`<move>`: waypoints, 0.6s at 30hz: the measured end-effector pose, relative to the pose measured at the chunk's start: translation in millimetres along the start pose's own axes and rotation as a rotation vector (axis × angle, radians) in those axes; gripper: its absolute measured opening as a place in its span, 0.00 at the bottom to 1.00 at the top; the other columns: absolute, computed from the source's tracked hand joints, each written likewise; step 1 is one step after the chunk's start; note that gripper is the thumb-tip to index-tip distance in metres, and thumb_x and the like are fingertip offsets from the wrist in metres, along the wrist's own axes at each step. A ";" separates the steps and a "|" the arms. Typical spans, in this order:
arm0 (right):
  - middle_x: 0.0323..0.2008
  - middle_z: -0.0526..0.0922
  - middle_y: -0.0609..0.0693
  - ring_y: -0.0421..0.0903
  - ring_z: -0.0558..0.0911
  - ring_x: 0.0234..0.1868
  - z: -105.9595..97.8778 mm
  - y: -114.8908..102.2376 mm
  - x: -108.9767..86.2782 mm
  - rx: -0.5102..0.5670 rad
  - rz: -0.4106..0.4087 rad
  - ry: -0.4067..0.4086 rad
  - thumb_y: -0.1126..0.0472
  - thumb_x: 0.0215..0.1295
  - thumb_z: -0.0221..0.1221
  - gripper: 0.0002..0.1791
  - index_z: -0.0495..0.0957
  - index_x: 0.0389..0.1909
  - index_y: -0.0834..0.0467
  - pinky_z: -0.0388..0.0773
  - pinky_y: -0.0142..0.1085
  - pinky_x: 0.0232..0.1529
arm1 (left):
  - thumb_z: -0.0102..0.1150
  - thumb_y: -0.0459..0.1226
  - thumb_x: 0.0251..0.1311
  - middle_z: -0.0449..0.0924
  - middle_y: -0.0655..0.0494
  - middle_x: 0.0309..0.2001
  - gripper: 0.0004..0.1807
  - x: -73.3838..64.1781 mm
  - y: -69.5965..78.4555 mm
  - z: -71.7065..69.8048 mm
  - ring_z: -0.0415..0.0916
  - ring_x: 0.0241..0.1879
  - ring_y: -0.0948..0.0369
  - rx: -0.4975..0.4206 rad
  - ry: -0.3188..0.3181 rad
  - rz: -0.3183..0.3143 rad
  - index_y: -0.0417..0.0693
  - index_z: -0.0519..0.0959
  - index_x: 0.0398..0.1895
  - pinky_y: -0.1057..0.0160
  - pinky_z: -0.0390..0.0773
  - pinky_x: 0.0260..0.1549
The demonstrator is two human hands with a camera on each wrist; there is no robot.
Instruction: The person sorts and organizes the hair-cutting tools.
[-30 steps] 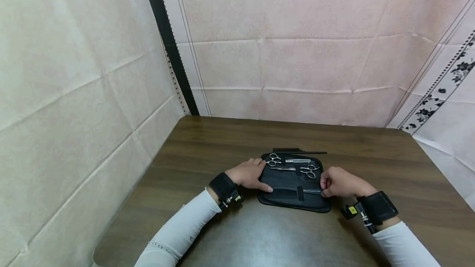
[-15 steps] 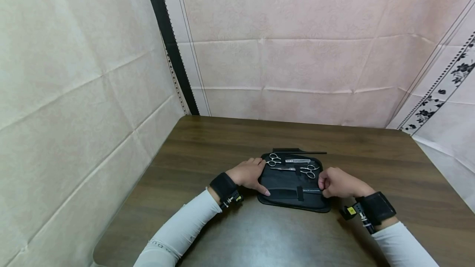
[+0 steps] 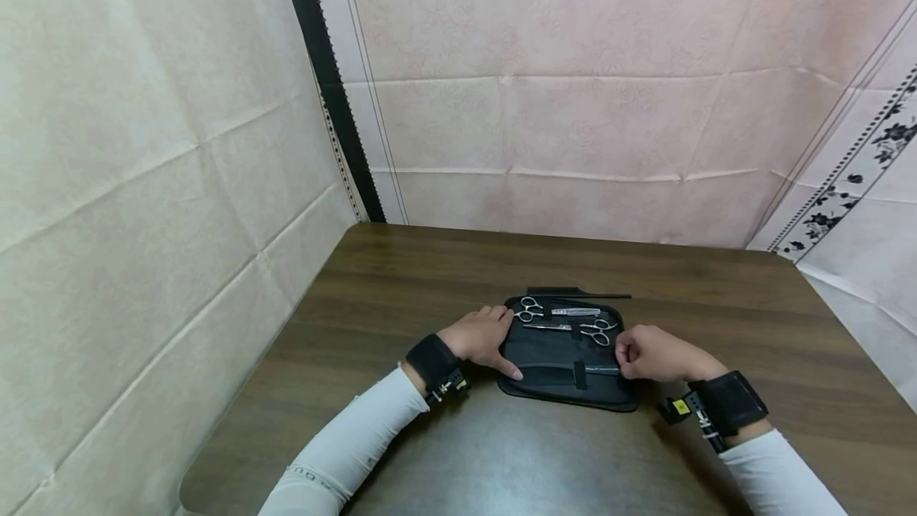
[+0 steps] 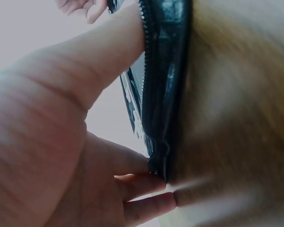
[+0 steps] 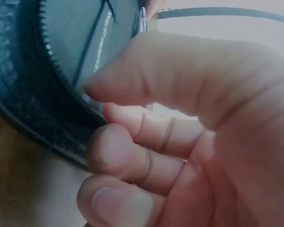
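Note:
A black zip case (image 3: 552,398) lies unfolded on the table. Two pairs of silver scissors, the upper thinning scissors (image 3: 528,315) and the lower scissors (image 3: 598,336), sit in its far half. Across the near half, a slim tool with a pale, lettered end (image 3: 602,370) lies under an elastic strap (image 3: 579,373); its kind is unclear. My left hand (image 3: 481,338) rests on the case's left edge, fingers extended, thumb on its surface. At the right edge, my right hand (image 3: 655,353) has curled fingers, with the thumb (image 5: 116,80) against the lettered end in the right wrist view.
A black tail comb (image 3: 566,291) lies just beyond the case's far edge. The brown wooden table (image 3: 430,261) extends around it. Pale cloth hangs (image 3: 573,102) stand behind the table and on both sides.
My left thumb has shifted slightly toward the near left on the case. My right hand has edged a little left. The scissors and case stay in place.

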State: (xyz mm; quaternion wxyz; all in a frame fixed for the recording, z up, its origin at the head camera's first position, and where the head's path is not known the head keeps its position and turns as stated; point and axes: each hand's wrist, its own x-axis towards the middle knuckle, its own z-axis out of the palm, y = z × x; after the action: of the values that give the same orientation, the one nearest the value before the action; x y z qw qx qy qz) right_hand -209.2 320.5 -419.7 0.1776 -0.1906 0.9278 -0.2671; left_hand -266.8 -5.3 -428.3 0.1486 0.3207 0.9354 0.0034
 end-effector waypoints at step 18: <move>0.38 0.86 0.54 0.48 0.82 0.38 -45.5 5.5 71.2 -0.097 -0.065 0.281 0.69 0.66 0.62 0.09 0.84 0.45 0.66 0.83 0.42 0.41 | 0.66 0.72 0.53 0.54 0.49 0.82 0.65 -0.4 0.9 1.0 0.55 0.80 0.52 -0.001 0.001 -0.006 0.45 0.52 0.84 0.52 0.60 0.78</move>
State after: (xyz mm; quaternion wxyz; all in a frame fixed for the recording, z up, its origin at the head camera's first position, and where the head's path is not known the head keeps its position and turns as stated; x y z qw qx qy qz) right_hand -291.8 312.3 -402.9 0.0276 -0.1896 0.9487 -0.2514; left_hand -265.6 -4.9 -429.1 0.1484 0.3179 0.9364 0.0036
